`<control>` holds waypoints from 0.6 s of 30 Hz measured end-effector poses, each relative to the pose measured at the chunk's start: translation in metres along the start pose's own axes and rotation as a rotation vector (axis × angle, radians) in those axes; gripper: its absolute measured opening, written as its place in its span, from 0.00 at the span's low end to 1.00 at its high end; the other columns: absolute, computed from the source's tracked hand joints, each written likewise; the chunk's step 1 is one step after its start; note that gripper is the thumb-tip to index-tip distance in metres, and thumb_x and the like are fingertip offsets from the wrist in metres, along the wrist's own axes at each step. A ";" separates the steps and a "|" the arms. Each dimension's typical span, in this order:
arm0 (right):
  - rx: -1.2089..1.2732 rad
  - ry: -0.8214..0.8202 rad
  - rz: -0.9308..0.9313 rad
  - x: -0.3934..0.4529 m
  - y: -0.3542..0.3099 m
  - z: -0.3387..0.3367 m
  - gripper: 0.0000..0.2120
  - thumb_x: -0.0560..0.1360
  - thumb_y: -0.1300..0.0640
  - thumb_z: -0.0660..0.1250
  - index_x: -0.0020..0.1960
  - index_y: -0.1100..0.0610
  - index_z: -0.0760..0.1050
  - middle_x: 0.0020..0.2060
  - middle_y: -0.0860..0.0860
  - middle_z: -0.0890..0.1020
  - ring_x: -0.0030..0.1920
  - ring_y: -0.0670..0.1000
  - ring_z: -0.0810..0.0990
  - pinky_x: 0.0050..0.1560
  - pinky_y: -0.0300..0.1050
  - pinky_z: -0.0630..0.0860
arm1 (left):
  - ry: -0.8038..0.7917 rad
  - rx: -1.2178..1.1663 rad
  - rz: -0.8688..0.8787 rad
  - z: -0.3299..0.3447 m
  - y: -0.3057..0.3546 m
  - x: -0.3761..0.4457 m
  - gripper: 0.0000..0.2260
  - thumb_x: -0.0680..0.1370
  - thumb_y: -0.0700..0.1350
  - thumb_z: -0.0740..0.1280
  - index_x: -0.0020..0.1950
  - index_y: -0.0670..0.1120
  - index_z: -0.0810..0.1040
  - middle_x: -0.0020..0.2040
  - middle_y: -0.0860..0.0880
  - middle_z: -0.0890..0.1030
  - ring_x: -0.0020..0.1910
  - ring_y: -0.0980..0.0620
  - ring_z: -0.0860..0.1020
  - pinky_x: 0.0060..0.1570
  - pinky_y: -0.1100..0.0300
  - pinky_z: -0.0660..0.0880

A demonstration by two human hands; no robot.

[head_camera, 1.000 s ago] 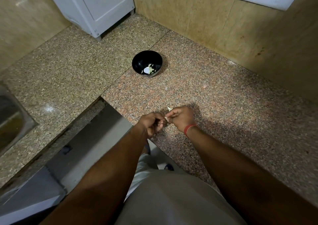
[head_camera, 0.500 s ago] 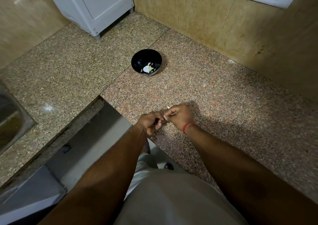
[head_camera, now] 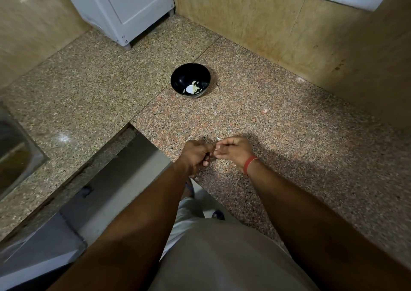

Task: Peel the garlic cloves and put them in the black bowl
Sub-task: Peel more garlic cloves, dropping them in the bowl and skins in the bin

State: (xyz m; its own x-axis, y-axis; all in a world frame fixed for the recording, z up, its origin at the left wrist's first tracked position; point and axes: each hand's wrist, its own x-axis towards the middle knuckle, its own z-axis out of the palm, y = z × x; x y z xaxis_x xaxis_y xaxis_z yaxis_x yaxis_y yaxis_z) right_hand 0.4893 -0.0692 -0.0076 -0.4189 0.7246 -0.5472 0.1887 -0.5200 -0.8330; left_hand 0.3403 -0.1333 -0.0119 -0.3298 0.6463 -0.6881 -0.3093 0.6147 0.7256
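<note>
Low centre of the frame: I watch my left hand [head_camera: 196, 154] and right hand [head_camera: 233, 151] meet fingertip to fingertip, fingers curled, pinching a small pale garlic clove [head_camera: 215, 150] mostly hidden between them; its long axis I cannot tell. A sliver of white skin [head_camera: 218, 138] pokes up above the right hand. The small round black bowl [head_camera: 190, 80], holding pale pieces, sits well apart, straight up-frame on the speckled granite surface [head_camera: 289, 135]. Both hands look equally near it, and nothing stands between.

black bowl [head_camera: 190, 79] upright on counter | pale garlic pieces [head_camera: 193, 88] inside (few)
</note>
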 end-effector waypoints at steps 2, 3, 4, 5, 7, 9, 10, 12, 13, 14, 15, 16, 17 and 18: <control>0.056 0.025 0.013 -0.001 0.000 0.000 0.05 0.74 0.68 0.75 0.49 0.63 0.83 0.46 0.60 0.86 0.44 0.56 0.87 0.46 0.48 0.85 | 0.031 0.048 0.006 -0.001 -0.003 0.002 0.07 0.76 0.33 0.72 0.38 0.35 0.78 0.27 0.42 0.76 0.19 0.50 0.70 0.20 0.61 0.67; 0.083 0.037 0.017 -0.001 0.001 -0.001 0.05 0.75 0.67 0.74 0.50 0.63 0.82 0.46 0.59 0.86 0.44 0.54 0.87 0.45 0.48 0.85 | 0.061 0.095 0.013 -0.002 -0.004 0.003 0.08 0.76 0.33 0.73 0.37 0.36 0.79 0.26 0.43 0.77 0.19 0.49 0.71 0.21 0.60 0.68; 0.095 0.046 0.022 0.000 0.001 -0.001 0.06 0.75 0.66 0.74 0.51 0.62 0.83 0.46 0.57 0.86 0.43 0.52 0.86 0.45 0.48 0.85 | 0.100 0.153 0.024 -0.003 -0.007 0.005 0.08 0.76 0.34 0.73 0.37 0.35 0.80 0.27 0.42 0.78 0.20 0.49 0.72 0.23 0.59 0.70; 0.096 0.053 0.029 0.001 0.002 -0.003 0.06 0.75 0.65 0.74 0.52 0.62 0.83 0.45 0.56 0.86 0.42 0.51 0.85 0.45 0.48 0.85 | 0.141 0.205 0.044 -0.005 -0.009 0.007 0.07 0.75 0.34 0.73 0.38 0.34 0.81 0.28 0.42 0.79 0.20 0.49 0.73 0.25 0.58 0.72; 0.100 0.059 0.046 0.002 0.004 -0.004 0.07 0.76 0.65 0.74 0.53 0.62 0.83 0.44 0.55 0.85 0.41 0.50 0.83 0.44 0.47 0.85 | 0.172 0.268 0.070 -0.007 -0.011 0.009 0.04 0.75 0.32 0.71 0.40 0.33 0.82 0.29 0.40 0.81 0.22 0.46 0.77 0.28 0.54 0.76; 0.105 0.065 0.055 0.002 0.006 -0.005 0.07 0.76 0.66 0.73 0.54 0.64 0.83 0.44 0.56 0.86 0.41 0.50 0.84 0.43 0.46 0.85 | 0.129 0.267 0.076 -0.006 -0.010 0.006 0.05 0.74 0.28 0.68 0.40 0.33 0.83 0.31 0.37 0.82 0.26 0.43 0.80 0.29 0.52 0.80; 0.099 0.071 0.055 0.001 0.006 -0.005 0.07 0.76 0.67 0.73 0.54 0.65 0.83 0.45 0.56 0.86 0.41 0.51 0.84 0.43 0.46 0.85 | 0.104 0.240 0.079 -0.004 -0.008 0.004 0.06 0.75 0.27 0.68 0.42 0.34 0.83 0.33 0.36 0.82 0.28 0.42 0.81 0.29 0.52 0.80; 0.075 0.080 0.045 0.001 0.008 -0.004 0.07 0.76 0.67 0.73 0.53 0.65 0.83 0.46 0.57 0.86 0.42 0.53 0.85 0.45 0.47 0.85 | 0.081 0.177 0.085 0.000 -0.003 -0.001 0.05 0.76 0.28 0.68 0.45 0.33 0.84 0.35 0.35 0.83 0.30 0.41 0.82 0.28 0.55 0.80; 0.060 0.081 0.033 0.002 0.009 -0.004 0.06 0.76 0.68 0.73 0.53 0.65 0.83 0.47 0.58 0.86 0.43 0.53 0.85 0.45 0.48 0.85 | 0.078 0.152 0.089 0.002 -0.001 -0.002 0.04 0.76 0.29 0.68 0.46 0.33 0.84 0.36 0.35 0.83 0.31 0.41 0.82 0.28 0.56 0.80; 0.041 0.080 0.020 0.002 0.009 -0.003 0.05 0.76 0.68 0.73 0.52 0.64 0.83 0.47 0.57 0.86 0.43 0.53 0.85 0.46 0.48 0.85 | 0.075 0.136 0.090 0.003 0.000 -0.003 0.04 0.76 0.30 0.69 0.47 0.32 0.83 0.36 0.34 0.83 0.31 0.41 0.81 0.27 0.56 0.79; 0.015 0.081 0.007 0.003 0.010 -0.003 0.05 0.76 0.68 0.73 0.51 0.63 0.83 0.47 0.57 0.86 0.43 0.53 0.85 0.46 0.48 0.85 | 0.071 0.126 0.095 0.004 0.001 -0.004 0.03 0.75 0.30 0.70 0.47 0.31 0.83 0.37 0.34 0.83 0.31 0.41 0.81 0.27 0.57 0.79; -0.017 0.085 -0.003 0.003 0.010 -0.003 0.04 0.76 0.67 0.72 0.50 0.61 0.84 0.46 0.56 0.86 0.43 0.53 0.85 0.47 0.49 0.85 | 0.065 0.124 0.098 0.004 0.000 -0.004 0.03 0.75 0.30 0.70 0.46 0.30 0.83 0.36 0.34 0.83 0.30 0.42 0.81 0.27 0.57 0.79; -0.052 0.092 -0.013 0.003 0.010 -0.003 0.05 0.77 0.67 0.72 0.49 0.60 0.84 0.46 0.55 0.86 0.43 0.53 0.85 0.48 0.49 0.85 | 0.057 0.125 0.103 0.004 0.000 -0.004 0.03 0.75 0.30 0.70 0.46 0.30 0.82 0.36 0.34 0.82 0.30 0.42 0.80 0.27 0.57 0.79; -0.089 0.098 -0.027 0.003 0.010 -0.003 0.05 0.77 0.67 0.72 0.48 0.58 0.84 0.46 0.55 0.86 0.43 0.52 0.85 0.48 0.49 0.85 | 0.050 0.128 0.106 0.004 -0.001 -0.004 0.03 0.75 0.30 0.70 0.46 0.30 0.82 0.36 0.34 0.82 0.29 0.43 0.80 0.26 0.57 0.79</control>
State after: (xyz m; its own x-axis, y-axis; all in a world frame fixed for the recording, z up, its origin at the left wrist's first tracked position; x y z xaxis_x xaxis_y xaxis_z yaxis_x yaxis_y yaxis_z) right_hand 0.4927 -0.0703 -0.0177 -0.3369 0.7805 -0.5265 0.2586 -0.4610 -0.8489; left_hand 0.3451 -0.1348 -0.0103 -0.3992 0.6897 -0.6041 -0.1556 0.5984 0.7859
